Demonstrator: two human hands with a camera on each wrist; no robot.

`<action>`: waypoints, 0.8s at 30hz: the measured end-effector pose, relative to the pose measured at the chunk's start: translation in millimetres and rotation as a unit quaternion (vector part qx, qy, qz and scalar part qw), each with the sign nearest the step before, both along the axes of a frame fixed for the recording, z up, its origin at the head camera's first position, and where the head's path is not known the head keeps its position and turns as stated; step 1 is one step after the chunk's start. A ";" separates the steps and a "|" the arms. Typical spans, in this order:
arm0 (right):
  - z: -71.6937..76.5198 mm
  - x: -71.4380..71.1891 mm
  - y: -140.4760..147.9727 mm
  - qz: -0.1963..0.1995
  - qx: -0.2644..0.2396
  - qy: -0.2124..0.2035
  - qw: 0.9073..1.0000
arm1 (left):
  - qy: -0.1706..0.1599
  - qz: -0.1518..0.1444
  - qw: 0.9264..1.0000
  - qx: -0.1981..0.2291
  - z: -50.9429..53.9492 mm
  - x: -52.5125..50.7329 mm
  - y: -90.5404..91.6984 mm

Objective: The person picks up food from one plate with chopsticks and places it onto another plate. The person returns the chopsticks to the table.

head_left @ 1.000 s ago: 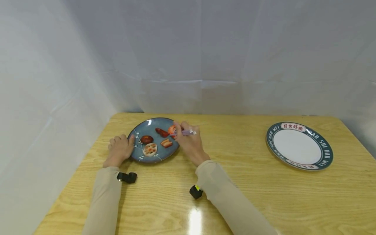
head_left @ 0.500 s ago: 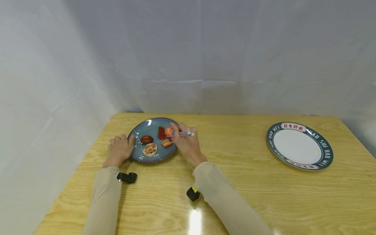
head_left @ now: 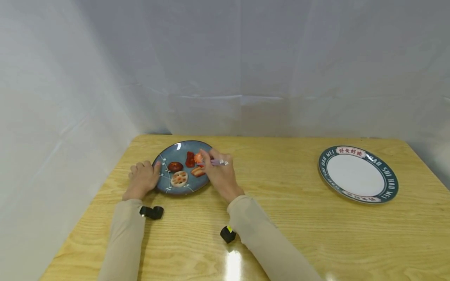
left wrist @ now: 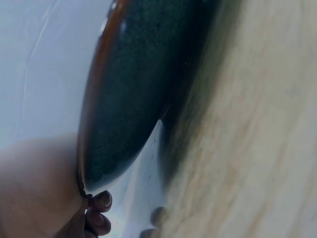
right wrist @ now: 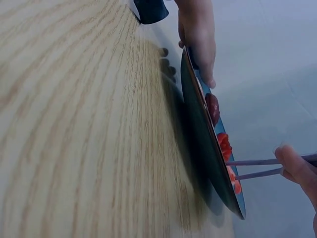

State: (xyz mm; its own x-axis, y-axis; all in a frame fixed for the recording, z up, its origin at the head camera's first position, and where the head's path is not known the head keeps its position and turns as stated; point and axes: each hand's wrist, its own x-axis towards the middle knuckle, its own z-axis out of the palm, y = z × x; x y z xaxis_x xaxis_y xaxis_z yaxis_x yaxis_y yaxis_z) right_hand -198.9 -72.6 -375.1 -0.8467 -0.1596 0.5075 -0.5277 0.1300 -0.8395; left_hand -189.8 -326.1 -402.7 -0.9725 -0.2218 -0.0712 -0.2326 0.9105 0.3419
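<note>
A blue-grey plate (head_left: 181,150) with a brown rim lies at the table's left. My left hand (head_left: 143,179) grips its left edge, thumb over the rim; in the left wrist view, fingertips (left wrist: 101,213) show beneath the rim. My right hand (head_left: 222,176) holds lilac chopsticks (head_left: 218,162), whose lower ends reach an orange-red food piece (head_left: 198,158) at the plate's right. In the right wrist view the two chopsticks (right wrist: 255,162) stand slightly apart. Beside that piece lie a dark red piece (head_left: 190,159), a striped meat slice (head_left: 198,171), a lotus root slice (head_left: 179,179) and a brown mushroom-like cap (head_left: 175,167).
A white plate (head_left: 356,175) with a dark green lettered rim lies far right on the wooden table (head_left: 281,187). White-grey sheeting (head_left: 260,78) hangs behind and to the left. Black wrist cameras (head_left: 227,234) sit just above the table.
My right hand and the chopsticks have moved left, and the orange-red piece has shifted left too. The dark red piece has turned and slid slightly left. My left hand stays put.
</note>
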 end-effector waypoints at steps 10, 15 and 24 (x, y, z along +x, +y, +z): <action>4.7 0.7 2.5 0.012 -0.024 -0.052 0.998 | 0.001 0.000 1.000 0.002 0.5 0.3 0.6; 5.7 2.4 6.3 0.017 -0.051 -0.063 0.997 | 0.001 -0.003 1.000 0.003 2.3 1.4 1.4; 9.9 0.4 15.2 -0.025 -0.062 -0.067 0.996 | 0.004 -0.002 1.000 0.002 2.0 0.4 0.8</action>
State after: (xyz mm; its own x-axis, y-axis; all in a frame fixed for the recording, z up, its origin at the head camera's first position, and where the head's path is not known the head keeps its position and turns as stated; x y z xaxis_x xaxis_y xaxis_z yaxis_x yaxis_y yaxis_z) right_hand -198.5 -57.3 -365.2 -0.9131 -0.0586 0.4036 -0.4062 0.0433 -0.9127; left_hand -189.5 -325.3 -400.8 -0.9739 -0.2175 -0.0647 -0.2263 0.9100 0.3474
